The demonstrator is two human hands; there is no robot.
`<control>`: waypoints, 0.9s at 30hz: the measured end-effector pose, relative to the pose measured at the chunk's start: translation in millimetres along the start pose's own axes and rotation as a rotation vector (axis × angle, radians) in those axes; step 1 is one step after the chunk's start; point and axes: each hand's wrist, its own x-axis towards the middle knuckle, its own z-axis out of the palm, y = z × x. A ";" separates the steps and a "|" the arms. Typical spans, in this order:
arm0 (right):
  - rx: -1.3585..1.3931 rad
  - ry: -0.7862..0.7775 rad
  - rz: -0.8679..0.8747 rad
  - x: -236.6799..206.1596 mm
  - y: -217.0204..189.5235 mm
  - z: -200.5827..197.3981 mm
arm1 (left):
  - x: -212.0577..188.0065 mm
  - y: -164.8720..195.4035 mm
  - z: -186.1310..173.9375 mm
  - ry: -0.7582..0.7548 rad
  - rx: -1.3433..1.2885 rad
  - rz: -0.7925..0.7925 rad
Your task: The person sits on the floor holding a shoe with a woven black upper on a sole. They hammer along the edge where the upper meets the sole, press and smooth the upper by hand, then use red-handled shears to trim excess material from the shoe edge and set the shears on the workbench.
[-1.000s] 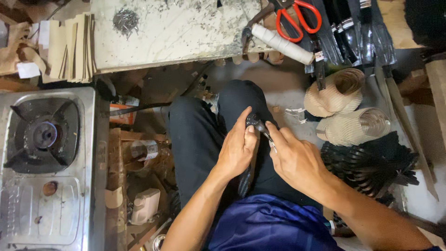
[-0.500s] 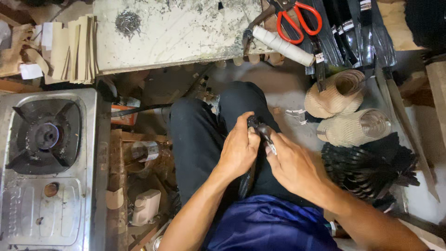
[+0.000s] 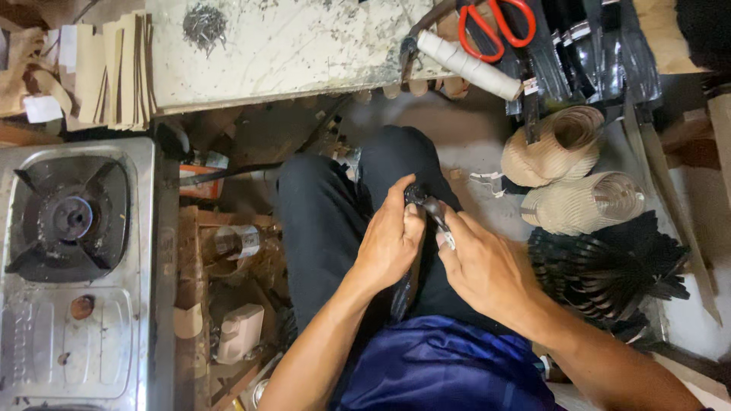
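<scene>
Head view, looking down onto a lap in dark trousers (image 3: 327, 221). Left hand (image 3: 388, 247) and right hand (image 3: 483, 266) close together over the right thigh, both pinching a small black strap piece (image 3: 417, 195) between them. Left fingers (image 3: 400, 205) curled shut around its upper end; right thumb and forefinger closed on a thin pale-tipped bit (image 3: 445, 236) just below. Rest of the black strip hanging down between the hands, partly hidden.

Beyond the knees, a worn pale table (image 3: 289, 53) with a small heap of dark nails (image 3: 204, 24), a white roll (image 3: 468, 65) and red-handled scissors (image 3: 495, 27) near its right end. Stacked tan card pieces (image 3: 114, 68) at the table's left. Gas stove (image 3: 72, 266) to the left. Two coils of tan strip (image 3: 567, 171) and a fanned pile of black pieces (image 3: 609, 270) to the right, near the right hand.
</scene>
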 end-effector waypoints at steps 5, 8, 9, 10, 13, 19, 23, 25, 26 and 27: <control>-0.186 -0.004 -0.034 -2.1 3.9 -3.4 | 0.8 -1.0 4.0 0.006 0.000 0.041; -0.280 -0.029 0.004 -4.6 8.1 5.1 | 0.7 -2.7 0.0 -0.011 -0.020 0.048; -0.322 -0.040 0.029 -5.4 9.7 9.9 | 0.4 -3.2 -2.5 -0.031 -0.045 0.022; -0.306 0.005 0.008 -5.4 11.4 15.5 | 0.2 -3.6 -5.7 -0.051 -0.068 -0.006; -0.251 0.121 -0.061 -6.3 15.3 33.8 | 0.5 -4.8 -16.6 -0.120 -0.139 0.025; -0.205 0.154 -0.153 -13.7 11.0 39.2 | -1.3 2.5 -27.1 -0.106 -0.037 -0.015; -0.057 0.026 -0.096 -14.7 1.9 19.0 | -12.8 10.9 -24.4 -0.023 -0.068 0.039; 0.000 -0.081 -0.060 -11.0 -0.8 5.4 | -16.9 13.9 -22.7 0.001 -0.043 0.062; -0.003 -0.144 -0.048 -7.9 -0.7 -2.6 | -18.1 15.2 -21.6 -0.008 -0.041 0.045; -0.008 -0.207 -0.033 -6.9 -1.1 -10.2 | -19.1 16.6 -19.4 -0.017 -0.041 0.029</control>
